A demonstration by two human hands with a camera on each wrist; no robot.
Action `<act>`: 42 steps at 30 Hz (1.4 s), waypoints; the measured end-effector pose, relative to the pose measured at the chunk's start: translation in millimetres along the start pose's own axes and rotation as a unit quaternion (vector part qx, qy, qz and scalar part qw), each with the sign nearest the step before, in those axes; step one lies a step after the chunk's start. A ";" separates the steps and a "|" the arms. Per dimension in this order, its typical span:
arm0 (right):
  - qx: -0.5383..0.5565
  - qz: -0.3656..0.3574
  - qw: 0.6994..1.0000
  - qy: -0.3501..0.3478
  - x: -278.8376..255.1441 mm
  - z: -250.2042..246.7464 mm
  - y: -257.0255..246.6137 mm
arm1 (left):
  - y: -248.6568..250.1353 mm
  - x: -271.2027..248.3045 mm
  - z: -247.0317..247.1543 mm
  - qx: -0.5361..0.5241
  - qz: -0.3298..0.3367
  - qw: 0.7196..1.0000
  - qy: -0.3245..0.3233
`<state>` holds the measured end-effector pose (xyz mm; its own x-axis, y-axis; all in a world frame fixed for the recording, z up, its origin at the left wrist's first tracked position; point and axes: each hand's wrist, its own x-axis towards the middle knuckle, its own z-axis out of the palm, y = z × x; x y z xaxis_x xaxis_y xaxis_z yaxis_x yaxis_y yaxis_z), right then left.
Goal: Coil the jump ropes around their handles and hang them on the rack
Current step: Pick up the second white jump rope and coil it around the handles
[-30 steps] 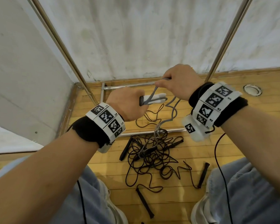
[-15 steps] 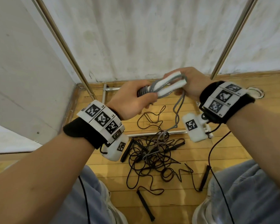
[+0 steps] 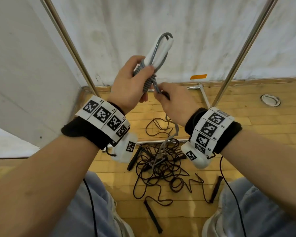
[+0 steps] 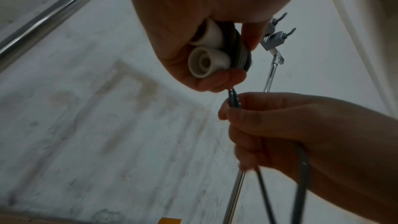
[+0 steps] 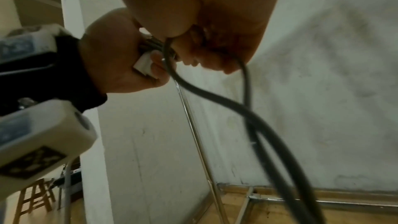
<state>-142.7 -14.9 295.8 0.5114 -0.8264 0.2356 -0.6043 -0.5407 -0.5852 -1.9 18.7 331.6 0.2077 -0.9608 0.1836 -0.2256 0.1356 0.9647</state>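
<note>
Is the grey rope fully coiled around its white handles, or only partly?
Partly: a few turns wrap the white handles; the grey rope trails from the right hand toward the floor.

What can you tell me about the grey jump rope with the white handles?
The grey jump rope has two smooth white handles held side by side, pointing up. They look like plastic. Grey cord is wound in tight turns around their lower part, with a loop arching over the top. The left hand grips the bundle; the right hand pinches the loose cord, which trails down to the floor.
</note>
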 end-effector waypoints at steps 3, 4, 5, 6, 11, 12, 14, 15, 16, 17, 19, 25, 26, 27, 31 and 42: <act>-0.129 0.013 0.991 0.019 8.1 -1.3 5.7 | -1.0 -3.0 7.4 0.034 0.007 0.999 -0.020; -0.125 0.030 0.992 0.013 10.4 -0.6 7.0 | -1.0 -4.1 10.1 0.039 0.006 0.999 -0.027; -0.103 0.047 0.994 0.007 12.6 0.9 7.8 | -0.9 -4.6 12.2 0.040 0.003 0.999 -0.031; -0.067 0.065 0.996 0.001 13.6 2.9 7.6 | -0.6 -4.2 13.5 0.041 -0.001 0.999 -0.032; 0.222 0.121 0.960 -0.122 9.6 13.0 7.6 | -3.0 1.6 12.5 0.073 0.014 0.997 -0.023; 0.248 0.119 0.951 -0.141 9.9 13.8 10.1 | -3.6 3.0 10.1 0.076 0.018 0.997 -0.020; 0.303 0.126 0.934 -0.138 11.6 11.8 15.3 | -5.1 6.0 4.0 0.081 0.016 0.997 -0.009; 0.338 0.137 0.923 -0.123 12.7 9.9 16.7 | -5.5 7.8 0.6 0.094 0.015 0.995 -0.002; 0.366 0.149 0.913 -0.104 13.4 8.7 18.1 | -6.3 9.4 -2.8 0.115 0.015 0.993 0.006; 0.369 0.156 0.912 -0.084 13.8 7.6 19.1 | -7.7 10.9 -6.0 0.139 0.016 0.990 0.013; 0.311 0.144 0.937 -0.061 13.3 7.6 19.4 | -11.5 13.1 -11.6 0.192 0.029 0.981 0.021; 0.134 0.060 0.987 -0.067 3.2 2.3 10.1 | -27.3 15.5 -19.5 0.383 0.035 0.923 0.014; 0.120 0.054 0.989 -0.069 1.2 0.5 8.1 | -30.0 15.8 -21.5 0.404 0.031 0.914 0.016; 0.111 0.047 0.990 -0.074 -0.9 -1.3 5.9 | -32.3 16.1 -23.1 0.423 0.026 0.906 0.013; 0.070 0.015 0.992 -0.106 -3.5 -8.7 -2.8 | -41.5 16.7 -23.2 0.496 -0.003 0.867 -0.047; -0.008 -0.039 0.998 -0.041 6.1 -25.0 7.5 | -48.9 2.9 7.7 0.568 0.004 0.803 -0.183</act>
<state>-159.4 -27.9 312.2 0.6050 -0.7665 0.2155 -0.5696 -0.6058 -0.5555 2.4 7.4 283.5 -0.0456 -0.9958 -0.0795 -0.9906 0.0348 0.1323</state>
